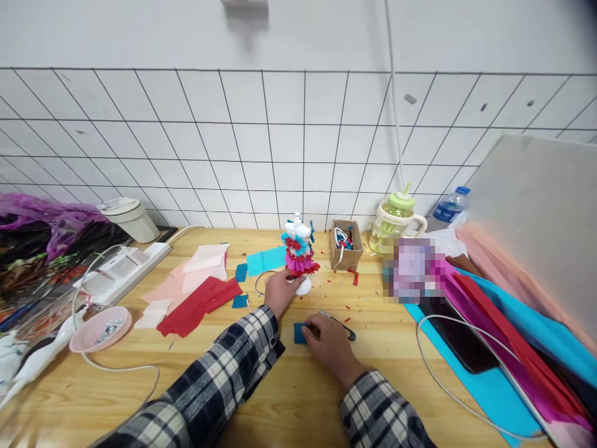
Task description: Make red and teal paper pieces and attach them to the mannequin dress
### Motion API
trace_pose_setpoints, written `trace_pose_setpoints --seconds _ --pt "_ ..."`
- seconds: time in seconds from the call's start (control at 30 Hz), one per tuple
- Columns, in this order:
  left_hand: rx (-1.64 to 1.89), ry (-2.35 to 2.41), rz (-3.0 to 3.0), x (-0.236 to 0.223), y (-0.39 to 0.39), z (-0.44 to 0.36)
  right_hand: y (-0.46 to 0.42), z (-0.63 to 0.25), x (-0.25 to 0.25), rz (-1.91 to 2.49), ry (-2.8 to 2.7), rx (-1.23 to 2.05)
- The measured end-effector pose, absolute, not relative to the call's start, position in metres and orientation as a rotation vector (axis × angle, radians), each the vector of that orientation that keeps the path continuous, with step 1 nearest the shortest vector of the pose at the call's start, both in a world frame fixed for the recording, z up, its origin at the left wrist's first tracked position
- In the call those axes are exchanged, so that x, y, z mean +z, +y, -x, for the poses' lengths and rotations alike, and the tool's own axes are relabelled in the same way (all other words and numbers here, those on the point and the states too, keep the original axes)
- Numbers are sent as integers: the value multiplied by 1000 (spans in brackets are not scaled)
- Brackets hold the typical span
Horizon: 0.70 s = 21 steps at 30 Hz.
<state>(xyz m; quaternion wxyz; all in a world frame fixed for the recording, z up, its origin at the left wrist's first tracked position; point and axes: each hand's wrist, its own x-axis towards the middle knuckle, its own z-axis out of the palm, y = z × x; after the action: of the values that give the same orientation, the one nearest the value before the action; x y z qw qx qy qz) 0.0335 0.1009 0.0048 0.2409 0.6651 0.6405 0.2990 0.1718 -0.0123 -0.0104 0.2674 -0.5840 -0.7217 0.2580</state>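
Observation:
A small white bottle-shaped form, dressed in blue, red and magenta ruffles, stands upright on the table. My left hand is closed at its foot, beside a white disc; part of the grip is hidden. Nearer to me, my right hand has its thumb and fingers closed on the edge of a dark blue fabric-like piece lying on the wood. A slim tool with a dark rounded end lies partly covered behind that hand; its kind is unclear.
Red sheets, pink sheets and a light blue strip lie to the left. A pink dish and power strip are farther left. Behind are a cardboard box and green-lidded jug. A phone rests right.

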Motion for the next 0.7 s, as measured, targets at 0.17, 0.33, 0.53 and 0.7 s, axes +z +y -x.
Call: trace_pose_setpoints --seconds 0.17,0.33,0.53,0.7 --pt "896 1704 -1986 -3 102 -24 -12 -171 -11 1573 -1927 694" --pt "921 1687 -2125 -5 102 -20 -11 -173 -10 1579 -1925 724" --pt "898 1613 -2284 -2 99 -23 -12 -172 -9 1572 -1916 739" --pt "827 1553 -2350 -1 99 -27 -12 -171 -8 1572 -1911 743"
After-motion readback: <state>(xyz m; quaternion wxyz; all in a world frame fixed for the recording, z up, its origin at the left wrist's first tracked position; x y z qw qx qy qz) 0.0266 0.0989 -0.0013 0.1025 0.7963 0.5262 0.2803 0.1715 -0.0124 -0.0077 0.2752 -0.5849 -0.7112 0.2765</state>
